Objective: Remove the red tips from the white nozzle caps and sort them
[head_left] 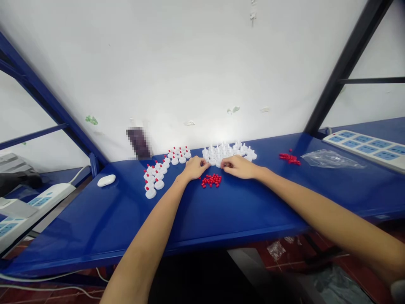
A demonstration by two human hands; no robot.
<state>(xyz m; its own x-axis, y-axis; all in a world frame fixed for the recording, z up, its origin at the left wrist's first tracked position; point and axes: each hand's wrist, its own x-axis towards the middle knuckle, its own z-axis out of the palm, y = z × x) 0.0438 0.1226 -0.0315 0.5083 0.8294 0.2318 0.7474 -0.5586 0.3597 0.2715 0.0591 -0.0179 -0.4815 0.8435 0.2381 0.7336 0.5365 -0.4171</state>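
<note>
My left hand (195, 168) is over the blue table, its fingers pinched together at the left edge of a group of white spouted caps (228, 150). What the pinch holds, if anything, is too small to tell. My right hand (239, 166) has its fingers curled with thumb and index closed beside a front white cap of that group; what lies between them is hidden. Just in front of both hands is a pile of small red tips (211, 180). To the left stand several white caps with red tips (156, 172) on their spouts.
A second pile of red tips (289, 158) lies at the right, near a clear plastic bag (329, 158). A white oval case (106, 180) sits at the left. Power strips (368, 148) flank the blue table (253, 207). A blurred dark object (139, 142) leans on the wall.
</note>
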